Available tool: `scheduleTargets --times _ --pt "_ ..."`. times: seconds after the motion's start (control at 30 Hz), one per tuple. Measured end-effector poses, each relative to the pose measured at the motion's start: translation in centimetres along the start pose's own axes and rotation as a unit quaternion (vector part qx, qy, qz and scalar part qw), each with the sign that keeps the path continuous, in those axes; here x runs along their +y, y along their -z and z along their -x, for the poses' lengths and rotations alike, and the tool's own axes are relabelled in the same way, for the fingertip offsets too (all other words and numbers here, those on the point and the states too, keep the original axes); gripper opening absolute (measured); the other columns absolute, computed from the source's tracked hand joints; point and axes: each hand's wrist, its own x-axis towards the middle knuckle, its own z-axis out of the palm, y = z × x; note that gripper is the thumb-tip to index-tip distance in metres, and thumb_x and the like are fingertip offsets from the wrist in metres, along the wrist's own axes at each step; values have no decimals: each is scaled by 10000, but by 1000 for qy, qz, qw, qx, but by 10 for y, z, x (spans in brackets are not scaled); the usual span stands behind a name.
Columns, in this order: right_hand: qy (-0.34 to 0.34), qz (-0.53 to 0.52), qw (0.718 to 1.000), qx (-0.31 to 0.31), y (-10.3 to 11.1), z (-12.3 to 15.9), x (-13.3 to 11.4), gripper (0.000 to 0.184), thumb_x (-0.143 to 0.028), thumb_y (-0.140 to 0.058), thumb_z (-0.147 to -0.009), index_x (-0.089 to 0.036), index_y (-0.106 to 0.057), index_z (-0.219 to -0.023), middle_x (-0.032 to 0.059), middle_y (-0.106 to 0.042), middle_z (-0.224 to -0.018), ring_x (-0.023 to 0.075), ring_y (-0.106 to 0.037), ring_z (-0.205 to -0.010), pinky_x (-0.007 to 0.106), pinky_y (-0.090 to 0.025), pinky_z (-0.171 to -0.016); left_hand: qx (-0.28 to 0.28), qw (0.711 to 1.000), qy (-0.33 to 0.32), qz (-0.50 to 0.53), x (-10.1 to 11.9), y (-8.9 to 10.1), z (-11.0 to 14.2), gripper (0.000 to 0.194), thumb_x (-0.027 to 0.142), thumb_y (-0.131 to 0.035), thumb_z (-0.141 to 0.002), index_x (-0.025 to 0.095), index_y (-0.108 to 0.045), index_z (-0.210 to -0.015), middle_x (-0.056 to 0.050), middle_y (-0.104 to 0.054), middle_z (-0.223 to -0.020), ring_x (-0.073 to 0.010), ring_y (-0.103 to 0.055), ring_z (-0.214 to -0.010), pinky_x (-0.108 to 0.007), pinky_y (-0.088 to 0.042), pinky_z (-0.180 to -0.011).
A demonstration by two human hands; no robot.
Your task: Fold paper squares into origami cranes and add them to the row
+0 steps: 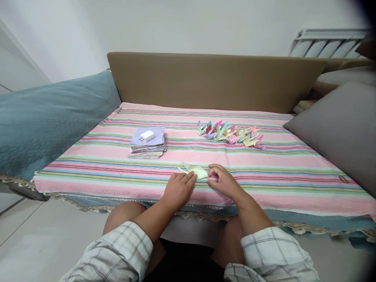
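A pale green, partly folded sheet of paper (pixel 196 170) lies on the striped cloth (pixel 282 172) close to its front edge. My left hand (pixel 178 188) rests palm down with its fingertips pressed on the paper's left part. My right hand (pixel 221 179) has its fingers curled and pinches the paper's right edge against the cloth. Both forearms reach in from below, over my knees.
A stack of coloured paper squares (pixel 147 147) with a white charger block (pixel 147 136) on top sits at the left. Several folded paper cranes (pixel 230 134) lie in a row behind. A blue cushion (pixel 49 117) is at the left, a grey pillow (pixel 340 129) at the right.
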Motion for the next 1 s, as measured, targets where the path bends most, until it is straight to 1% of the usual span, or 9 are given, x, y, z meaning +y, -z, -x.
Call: scheduleTargets --times 0.1,0.17,0.27,0.33,0.43,0.57,0.67,0.8,1.0 --pt "-1 -12 1000 11 2 0 -4 110 -228 -614 -678 -206 -546 -762 89 -583 -1089 239 -519 -1102 394 -391 -943 -2 1000 6 -5 -4 -2 -6 308 223 -452 -900 241 -560 -1187 -62 -638 -1178 -211 -620 -921 -370 -419 -760" --pt "-23 -31 999 11 4 1 -7 111 -252 -611 -681 -208 -534 -746 62 -615 -957 219 -578 -950 363 -437 -855 -10 1000 8 0 -5 0 -10 292 208 -479 -887 250 -579 -1158 -55 -657 -1134 -199 -631 -882 -356 -417 -734" --pt "-111 -117 987 -14 5 2 -8 118 -296 -566 -718 -216 -511 -785 5 -620 -739 159 -577 -653 286 -456 -623 -16 1000 1 -16 -5 4 -12 259 211 -505 -877 253 -598 -1114 -42 -671 -1088 -184 -635 -839 -339 -406 -705" --pt "-173 -189 967 -20 6 2 -9 120 -305 -514 -751 -219 -504 -833 -6 -641 -722 129 -548 -552 248 -421 -531 -13 999 -7 -38 -6 4 -12 242 219 -511 -878 256 -602 -1100 -31 -675 -1078 -176 -632 -826 -331 -396 -694" --pt "-215 -227 950 -12 4 0 -13 171 -365 -484 -786 -217 -515 -867 7 -673 -757 105 -528 -488 228 -390 -479 0 999 -17 -50 -7 3 -11 235 226 -508 -885 257 -604 -1097 -29 -674 -1077 -172 -630 -824 -327 -396 -688" --pt "-201 -212 956 -16 1 -4 -21 277 -483 -531 -773 -208 -520 -804 -15 -617 -628 107 -523 -482 219 -374 -472 16 998 -20 -49 -8 -1 -11 237 224 -511 -885 237 -608 -1101 -40 -672 -1087 -182 -631 -826 -327 -418 -668" --pt "-170 -205 963 -34 0 -5 -24 274 -464 -577 -743 -193 -549 -770 -18 -583 -618 117 -532 -544 221 -380 -505 17 999 -18 -48 -8 -4 -13 239 238 -511 -885 225 -609 -1102 -47 -671 -1092 -190 -627 -815 -326 -436 -654" --pt "-138 -171 973 -69 1 -6 -23 269 -421 -579 -741 -169 -639 -812 0 -602 -667 125 -516 -593 231 -374 -547 12 999 -8 -31 -9 -5 -14 236 254 -502 -889 209 -607 -1095 -58 -670 -1089 -197 -614 -822 -332 -467 -695" --pt "-100 -72 991 -53 0 -9 -25 223 -378 -524 -775 -186 -629 -726 -31 -573 -623 109 -470 -561 221 -329 -541 -6 1000 -7 10 -10 -4 -17 312 241 -521 -875 191 -539 -1182 -59 -629 -1184 -202 -576 -912 -331 -471 -817"
